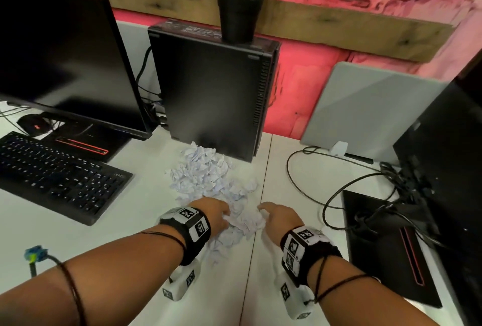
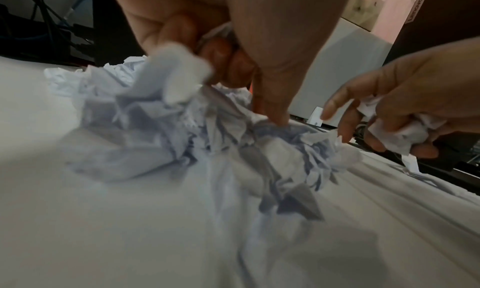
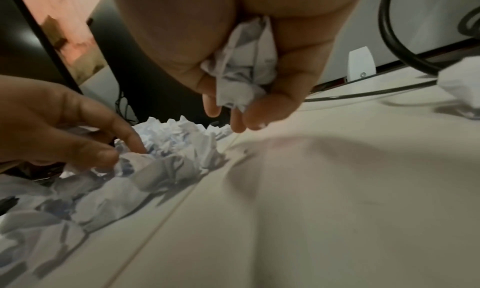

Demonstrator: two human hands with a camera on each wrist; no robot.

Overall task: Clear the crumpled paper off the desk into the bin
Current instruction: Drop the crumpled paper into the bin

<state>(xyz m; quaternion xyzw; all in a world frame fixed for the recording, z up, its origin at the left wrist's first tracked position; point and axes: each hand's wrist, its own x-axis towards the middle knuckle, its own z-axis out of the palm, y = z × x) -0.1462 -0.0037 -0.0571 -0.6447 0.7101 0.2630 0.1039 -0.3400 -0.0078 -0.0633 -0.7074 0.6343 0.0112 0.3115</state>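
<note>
A heap of crumpled white paper point(image 1: 208, 177) lies on the white desk point(image 1: 130, 234) in front of a black PC tower. Both hands are at the heap's near end. My left hand point(image 1: 221, 217) has its fingers curled round a wad of paper point(image 2: 182, 72), with one digit pressing down into the heap point(image 2: 259, 148). My right hand point(image 1: 266, 213) grips another crumpled wad point(image 3: 244, 74) in its palm, just right of the heap. One loose paper ball point(image 3: 462, 91) sits apart on the right. No bin is in view.
The PC tower point(image 1: 214, 96) with a potted plant point(image 1: 238, 17) on top stands behind the heap. A monitor point(image 1: 65, 59) and keyboard point(image 1: 60, 177) are to the left. Black cables point(image 1: 326, 182) and a second monitor's base point(image 1: 386, 247) lie to the right.
</note>
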